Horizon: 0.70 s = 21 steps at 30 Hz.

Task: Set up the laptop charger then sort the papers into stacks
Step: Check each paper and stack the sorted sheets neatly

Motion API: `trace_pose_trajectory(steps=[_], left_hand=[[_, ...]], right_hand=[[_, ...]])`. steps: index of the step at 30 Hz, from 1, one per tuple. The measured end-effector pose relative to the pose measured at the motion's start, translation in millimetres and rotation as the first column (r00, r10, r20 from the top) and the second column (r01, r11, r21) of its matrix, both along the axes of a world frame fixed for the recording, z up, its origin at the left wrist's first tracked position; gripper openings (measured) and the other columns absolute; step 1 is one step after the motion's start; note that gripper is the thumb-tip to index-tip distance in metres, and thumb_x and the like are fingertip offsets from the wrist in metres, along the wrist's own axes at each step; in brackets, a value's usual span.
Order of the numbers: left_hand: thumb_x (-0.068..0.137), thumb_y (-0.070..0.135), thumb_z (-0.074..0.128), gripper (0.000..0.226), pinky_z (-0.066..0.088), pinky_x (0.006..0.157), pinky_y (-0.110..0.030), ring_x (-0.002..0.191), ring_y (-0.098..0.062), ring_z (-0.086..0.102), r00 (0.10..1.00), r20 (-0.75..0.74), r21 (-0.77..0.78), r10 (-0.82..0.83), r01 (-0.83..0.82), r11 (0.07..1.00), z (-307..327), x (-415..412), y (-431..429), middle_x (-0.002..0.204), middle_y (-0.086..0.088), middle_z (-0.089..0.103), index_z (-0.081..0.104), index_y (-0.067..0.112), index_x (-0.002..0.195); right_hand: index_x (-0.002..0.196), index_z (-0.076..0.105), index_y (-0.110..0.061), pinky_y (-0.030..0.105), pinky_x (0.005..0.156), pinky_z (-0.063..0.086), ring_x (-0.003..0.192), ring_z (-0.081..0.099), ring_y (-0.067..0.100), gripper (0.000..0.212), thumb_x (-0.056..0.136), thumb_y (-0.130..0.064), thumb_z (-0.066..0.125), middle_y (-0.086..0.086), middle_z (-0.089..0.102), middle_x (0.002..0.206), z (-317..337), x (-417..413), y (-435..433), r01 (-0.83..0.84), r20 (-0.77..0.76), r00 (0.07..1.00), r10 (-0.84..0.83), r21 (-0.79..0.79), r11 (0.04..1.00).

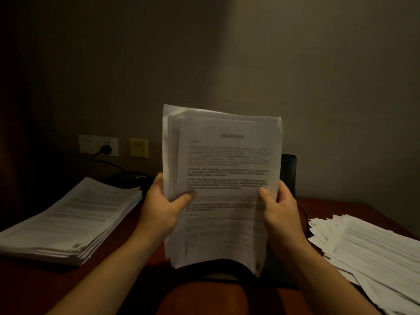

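While holding one sheaf of papers (222, 178) upright above the desk (34, 289), grips its side edges with left hand (161, 208) and right hand (281, 210), thumbs on the front sheet. Has two more piles flat on the desk: one squared stack (68, 219) at left, one fanned stack (368, 251) at right. Shows one plug (106, 149) seated in the wall socket (91, 144).

Beige wall (318, 64), yellowish wall plate (138, 148); reddish-brown desk (45, 287)
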<state>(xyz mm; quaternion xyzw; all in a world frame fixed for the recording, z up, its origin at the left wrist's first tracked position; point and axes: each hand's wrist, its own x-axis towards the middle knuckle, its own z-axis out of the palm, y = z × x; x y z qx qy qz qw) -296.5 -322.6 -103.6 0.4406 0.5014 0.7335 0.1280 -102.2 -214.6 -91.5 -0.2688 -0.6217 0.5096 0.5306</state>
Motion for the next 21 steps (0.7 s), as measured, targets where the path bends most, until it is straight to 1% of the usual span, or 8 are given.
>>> trace_pose_trajectory(steps=[2,4,7,9,12,15,18,21], left_hand=[[0.086,0.005,0.073,0.032,0.058,0.066,-0.019,0.09,-0.006,0.071,1.0,0.022,0.006,0.016,-0.017,1.0,-1.9,-4.9,5.1,0.098,0.005,0.072,0.06,0.025,0.107],[0.088,0.008,0.072,0.026,0.059,0.065,-0.021,0.088,-0.007,0.072,0.998,0.064,0.0,0.017,-0.017,1.0,-4.8,-8.6,9.3,0.097,0.003,0.073,0.061,0.024,0.104],[0.089,0.011,0.071,0.02,0.059,0.064,-0.021,0.086,-0.008,0.073,0.99,0.142,-0.032,-0.017,0.022,0.999,-15.0,-7.9,15.8,0.094,0.005,0.075,0.064,0.024,0.103],[0.088,0.014,0.072,0.018,0.059,0.066,-0.022,0.089,-0.012,0.073,0.984,0.162,-0.08,-0.075,0.089,0.993,-27.0,-5.9,18.6,0.095,0.004,0.077,0.069,0.021,0.105],[0.087,0.013,0.072,0.02,0.06,0.075,-0.027,0.095,-0.012,0.072,0.974,0.156,-0.136,-0.165,0.187,0.973,-41.2,-2.1,20.5,0.101,0.005,0.077,0.073,0.022,0.105],[0.083,0.015,0.074,0.02,0.061,0.079,-0.031,0.096,-0.014,0.072,0.977,0.143,-0.147,-0.159,0.18,0.973,-40.2,-3.4,22.6,0.101,0.004,0.077,0.074,0.02,0.103],[0.077,0.022,0.075,0.034,0.061,0.08,-0.033,0.098,-0.017,0.073,0.972,0.147,-0.128,-0.184,0.203,0.971,-37.8,-8.0,25.3,0.105,-0.001,0.077,0.073,0.015,0.11],[0.084,0.013,0.074,0.033,0.059,0.077,-0.025,0.102,-0.015,0.071,0.956,0.121,-0.213,-0.268,0.289,0.933,-45.6,-5.0,23.3,0.109,0.003,0.076,0.07,0.015,0.117]], right_hand=[[0.124,0.058,-0.031,0.027,0.063,0.061,0.094,0.072,0.01,0.025,0.103,-0.018,0.052,-0.005,0.069,0.112,1.2,2.5,2.2,-0.032,-0.007,0.999,0.032,0.075,0.997],[0.132,0.054,-0.029,0.028,0.067,0.061,0.098,0.072,0.011,0.036,0.1,-0.013,0.057,-0.007,0.069,0.115,-0.3,5.6,7.2,-0.077,-0.023,0.997,0.08,0.098,0.992],[0.12,0.058,-0.023,0.024,0.066,0.06,0.097,0.072,0.01,0.033,0.092,-0.008,0.066,-0.003,0.07,0.111,-10.1,7.6,14.5,-0.096,0.002,0.995,0.096,0.059,0.994],[0.115,0.061,-0.019,0.025,0.068,0.06,0.1,0.072,0.015,0.029,0.09,-0.009,0.069,0.0,0.072,0.109,-21.4,6.5,16.6,-0.112,0.011,0.994,0.112,-0.002,0.994],[0.116,0.062,-0.016,0.028,0.071,0.061,0.102,0.072,0.016,0.029,0.089,-0.012,0.071,-0.001,0.074,0.108,-33.9,4.7,17.9,-0.137,0.029,0.99,0.138,-0.025,0.99],[0.114,0.061,-0.016,0.026,0.069,0.061,0.098,0.073,0.015,0.028,0.088,-0.011,0.071,0.001,0.073,0.108,-27.2,5.0,19.9,-0.127,0.016,0.992,0.127,0.005,0.992],[0.121,0.059,-0.017,0.031,0.072,0.062,0.101,0.072,0.016,0.039,0.085,-0.014,0.074,0.001,0.072,0.113,-19.4,6.4,21.6,-0.126,0.015,0.992,0.126,0.079,0.989],[0.129,0.056,-0.019,0.04,0.077,0.062,0.103,0.072,0.02,0.051,0.083,-0.014,0.077,0.002,0.072,0.117,-30.4,8.0,21.2,-0.163,-0.041,0.986,0.164,0.027,0.986]])
